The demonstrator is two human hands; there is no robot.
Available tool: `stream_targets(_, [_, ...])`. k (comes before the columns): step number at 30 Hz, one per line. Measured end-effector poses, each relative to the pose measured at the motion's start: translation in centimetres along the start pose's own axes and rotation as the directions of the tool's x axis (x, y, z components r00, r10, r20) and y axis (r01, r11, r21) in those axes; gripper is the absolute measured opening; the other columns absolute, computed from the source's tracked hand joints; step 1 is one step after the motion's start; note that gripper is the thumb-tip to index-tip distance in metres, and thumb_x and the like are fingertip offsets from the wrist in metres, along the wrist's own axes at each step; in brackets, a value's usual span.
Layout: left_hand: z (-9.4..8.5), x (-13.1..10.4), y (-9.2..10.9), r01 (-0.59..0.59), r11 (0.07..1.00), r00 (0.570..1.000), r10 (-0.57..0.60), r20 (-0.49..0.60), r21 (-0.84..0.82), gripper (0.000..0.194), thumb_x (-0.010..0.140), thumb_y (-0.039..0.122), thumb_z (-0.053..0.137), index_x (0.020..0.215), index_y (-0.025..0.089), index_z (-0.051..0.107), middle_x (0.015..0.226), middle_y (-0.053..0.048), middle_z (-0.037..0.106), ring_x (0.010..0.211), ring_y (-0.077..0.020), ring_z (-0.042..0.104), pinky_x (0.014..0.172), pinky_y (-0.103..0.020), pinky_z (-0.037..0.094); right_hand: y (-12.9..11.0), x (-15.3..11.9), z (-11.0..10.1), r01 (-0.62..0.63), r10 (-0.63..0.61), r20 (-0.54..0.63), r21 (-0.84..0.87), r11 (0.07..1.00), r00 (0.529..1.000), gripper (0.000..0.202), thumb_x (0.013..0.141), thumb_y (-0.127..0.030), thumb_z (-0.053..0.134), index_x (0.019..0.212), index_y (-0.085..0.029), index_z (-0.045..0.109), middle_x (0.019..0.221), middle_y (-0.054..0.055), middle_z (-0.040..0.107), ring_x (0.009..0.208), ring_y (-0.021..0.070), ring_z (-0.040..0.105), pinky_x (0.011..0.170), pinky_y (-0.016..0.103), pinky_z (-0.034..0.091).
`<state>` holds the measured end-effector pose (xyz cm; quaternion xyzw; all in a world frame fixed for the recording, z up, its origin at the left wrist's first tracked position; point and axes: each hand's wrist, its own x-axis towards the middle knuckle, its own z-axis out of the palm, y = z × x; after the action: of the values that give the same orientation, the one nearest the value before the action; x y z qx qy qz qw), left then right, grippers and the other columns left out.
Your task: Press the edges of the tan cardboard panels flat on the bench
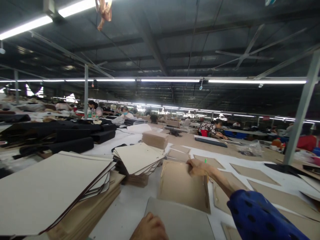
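Note:
My right hand (198,167) is curled over the far right part of a brown cardboard panel (183,186) with raised strips along its edges. Its fingertips are blurred. A thin bright green tip (205,160) shows just behind the wrist; what it belongs to is hidden. Low in the view, my left hand (149,228) has its fingers bent at the left edge of a smooth grey board (178,218). This board lies nearer to me than the brown panel, close to its front edge.
A stack of large cream boards (55,186) stands at the left, beside a smaller stack (138,158). Several brown panels (255,173) lie in rows on the white table covering (117,213). A co-worker (208,128) bends over the table farther back. A metal post (302,110) rises at the right.

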<state>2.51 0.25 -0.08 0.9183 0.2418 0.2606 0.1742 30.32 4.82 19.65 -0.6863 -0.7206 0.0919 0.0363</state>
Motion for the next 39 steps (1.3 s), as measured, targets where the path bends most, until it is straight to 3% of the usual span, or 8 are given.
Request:
stream_targets(4, [-4.9, 0.1, 3.5, 0.303, 0.824, 0.864, -0.450, -0.227, -0.480, 0.033, 0.081, 0.045, 0.052, 0.069, 0.018, 0.066, 0.068, 0.000, 0.055, 0.068, -0.0149, 0.049, 0.065, -0.029, 0.036, -2.0, -5.4, -0.7, 0.074, -0.086, -0.249, -0.057, 0.996, 0.965, 0.032, 0.069, -0.004, 0.058, 0.098, -0.016, 0.059, 0.090, 0.004, 0.065, 0.085, 0.0190, 0.057, 0.075, 0.031, 0.042])
stream_targets(7, [-7.8, 0.5, 6.1, 0.269, 0.603, 0.765, -0.607, -0.213, -0.751, 0.037, 0.071, 0.051, 0.061, 0.065, 0.015, 0.065, 0.060, 0.003, 0.050, 0.058, -0.0110, 0.041, 0.058, -0.027, 0.030, -3.2, -9.8, -0.3, 0.198, -0.262, -0.449, -0.185, 0.963, 0.854, 0.041, 0.063, 0.001, 0.051, 0.099, -0.017, 0.056, 0.093, 0.005, 0.063, 0.092, 0.0223, 0.051, 0.085, 0.037, 0.035])
stream_targets(13, [-6.8, 0.2, 9.3, 0.236, 0.431, 0.741, -0.660, -0.125, -0.871, 0.065, 0.058, 0.077, 0.059, 0.065, 0.012, 0.064, 0.053, 0.003, 0.047, 0.045, -0.0080, 0.037, 0.048, -0.025, 0.025, -4.9, -15.7, 1.1, 0.419, -0.638, -0.643, -0.486, 0.767, 0.423, 0.043, 0.065, 0.003, 0.049, 0.103, -0.016, 0.052, 0.086, 0.004, 0.059, 0.082, 0.0213, 0.044, 0.074, 0.036, 0.033])
stream_targets(24, [-5.7, -2.2, 11.3, 0.199, 0.393, 0.728, -0.673, -0.133, -0.898, 0.048, 0.059, 0.063, 0.069, 0.060, 0.018, 0.053, 0.045, 0.007, 0.043, 0.046, -0.0081, 0.035, 0.052, -0.025, 0.025, -6.5, -19.1, 3.7, 0.348, -0.670, -0.701, -0.582, 0.735, 0.244, 0.027, 0.080, -0.001, 0.047, 0.105, -0.009, 0.053, 0.080, 0.007, 0.062, 0.077, 0.0204, 0.046, 0.072, 0.038, 0.038])
stream_targets(26, [-6.3, -2.3, 11.1, 0.185, 0.403, 0.727, -0.670, -0.151, -0.896, 0.041, 0.062, 0.056, 0.070, 0.060, 0.018, 0.054, 0.048, 0.007, 0.043, 0.050, -0.0086, 0.035, 0.056, -0.026, 0.027, -6.6, -20.2, 4.0, 0.305, -0.653, -0.703, -0.580, 0.755, 0.281, 0.035, 0.079, 0.001, 0.044, 0.111, -0.010, 0.053, 0.093, 0.011, 0.064, 0.085, 0.0233, 0.050, 0.076, 0.041, 0.041])
stream_targets(30, [-8.2, -3.5, 10.6, 0.175, 0.480, 0.731, -0.648, -0.213, -0.860, 0.037, 0.067, 0.052, 0.068, 0.061, 0.019, 0.054, 0.056, 0.006, 0.044, 0.061, -0.0113, 0.038, 0.063, -0.027, 0.028, -4.5, -22.7, 4.3, 0.333, -0.445, -0.714, -0.304, 0.893, 0.541, 0.055, 0.081, -0.018, 0.056, 0.134, -0.022, 0.044, 0.148, 0.015, 0.033, 0.129, 0.0341, 0.037, 0.097, 0.055, 0.039])
stream_targets(34, [-9.9, -4.4, 10.6, 0.219, 0.519, 0.743, -0.637, -0.203, -0.826, 0.037, 0.066, 0.054, 0.067, 0.062, 0.020, 0.055, 0.060, 0.005, 0.049, 0.064, -0.0135, 0.039, 0.065, -0.029, 0.029, -0.9, -23.4, 4.4, 0.249, 0.033, -0.589, 0.391, 0.886, 0.807, 0.055, 0.083, -0.053, 0.054, 0.126, -0.019, 0.056, 0.133, 0.014, 0.054, 0.116, 0.0310, 0.053, 0.096, 0.049, 0.044])
stream_targets(39, [-10.1, -4.0, 11.2, 0.284, 0.546, 0.761, -0.628, -0.161, -0.788, 0.037, 0.061, 0.055, 0.067, 0.059, 0.020, 0.056, 0.060, 0.004, 0.048, 0.065, -0.0145, 0.039, 0.066, -0.029, 0.029, -0.7, -22.1, 5.5, 0.183, 0.134, -0.391, 0.673, 0.717, 0.911, 0.055, 0.079, -0.064, 0.051, 0.100, -0.017, 0.071, 0.108, 0.010, 0.069, 0.108, 0.0307, 0.057, 0.098, 0.043, 0.039])
